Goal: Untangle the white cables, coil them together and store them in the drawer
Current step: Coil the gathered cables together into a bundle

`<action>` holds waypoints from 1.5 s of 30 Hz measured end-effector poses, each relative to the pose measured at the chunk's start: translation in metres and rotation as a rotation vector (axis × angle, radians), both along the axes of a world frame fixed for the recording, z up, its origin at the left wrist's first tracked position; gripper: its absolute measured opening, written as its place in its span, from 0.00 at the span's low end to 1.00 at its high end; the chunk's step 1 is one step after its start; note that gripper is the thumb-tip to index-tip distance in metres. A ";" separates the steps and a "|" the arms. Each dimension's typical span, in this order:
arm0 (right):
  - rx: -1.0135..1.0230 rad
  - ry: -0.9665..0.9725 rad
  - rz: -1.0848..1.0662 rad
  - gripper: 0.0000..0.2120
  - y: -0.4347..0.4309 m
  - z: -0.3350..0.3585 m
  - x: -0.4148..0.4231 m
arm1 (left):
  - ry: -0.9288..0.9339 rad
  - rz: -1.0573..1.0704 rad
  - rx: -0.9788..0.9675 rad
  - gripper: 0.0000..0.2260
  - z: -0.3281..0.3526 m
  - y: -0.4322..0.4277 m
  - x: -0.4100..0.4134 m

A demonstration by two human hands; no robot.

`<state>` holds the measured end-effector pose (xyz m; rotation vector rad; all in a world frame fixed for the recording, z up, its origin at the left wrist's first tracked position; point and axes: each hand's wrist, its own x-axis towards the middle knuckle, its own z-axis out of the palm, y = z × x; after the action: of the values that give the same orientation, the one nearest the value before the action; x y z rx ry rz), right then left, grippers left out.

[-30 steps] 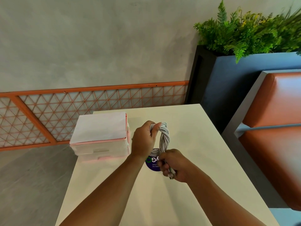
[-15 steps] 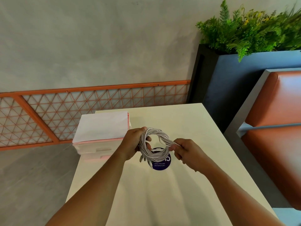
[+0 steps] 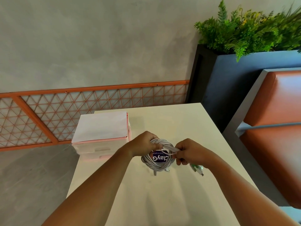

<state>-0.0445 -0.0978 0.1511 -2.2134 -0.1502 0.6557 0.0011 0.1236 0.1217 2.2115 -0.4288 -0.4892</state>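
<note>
r hand (image 3: 190, 152) shifted inward, pinching loose strands (image 3: 171, 148); l hand (image 3: 143, 144) grips white cable coil (image 3: 154, 166).

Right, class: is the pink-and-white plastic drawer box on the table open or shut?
Shut: the fronts of the pink-and-white plastic drawer box sit flush with its frame, none pulled out.

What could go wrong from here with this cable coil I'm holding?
The coil is held only by the left hand and right hand; loosening either may let loops spring apart. Plug ends dangle loose and could snag. The drawer unit looks closed, so opening it needs one hand.
</note>
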 end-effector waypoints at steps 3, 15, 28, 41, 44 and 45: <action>-0.027 0.039 -0.012 0.06 0.005 -0.005 0.001 | -0.047 0.029 0.064 0.10 -0.006 -0.012 -0.001; -0.372 -0.360 0.035 0.11 0.017 -0.025 0.005 | 0.062 0.038 0.000 0.11 -0.017 -0.012 -0.009; -0.006 -0.174 0.063 0.08 0.008 -0.037 0.015 | 0.171 -0.113 0.276 0.09 -0.020 -0.011 -0.020; 0.573 -0.114 -0.204 0.14 0.017 -0.035 -0.001 | 0.247 0.025 -0.292 0.12 0.015 0.010 -0.020; 0.747 -0.033 -0.276 0.12 0.019 -0.041 -0.006 | 0.262 0.029 -0.347 0.10 0.015 0.014 -0.016; 0.799 -0.005 -0.314 0.13 0.020 -0.042 -0.006 | 0.269 0.037 -0.376 0.08 0.014 0.014 -0.015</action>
<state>-0.0504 -0.0777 0.1091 -1.4239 -0.0487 0.3278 -0.0142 0.1379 0.1358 1.7609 -0.3069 -0.6219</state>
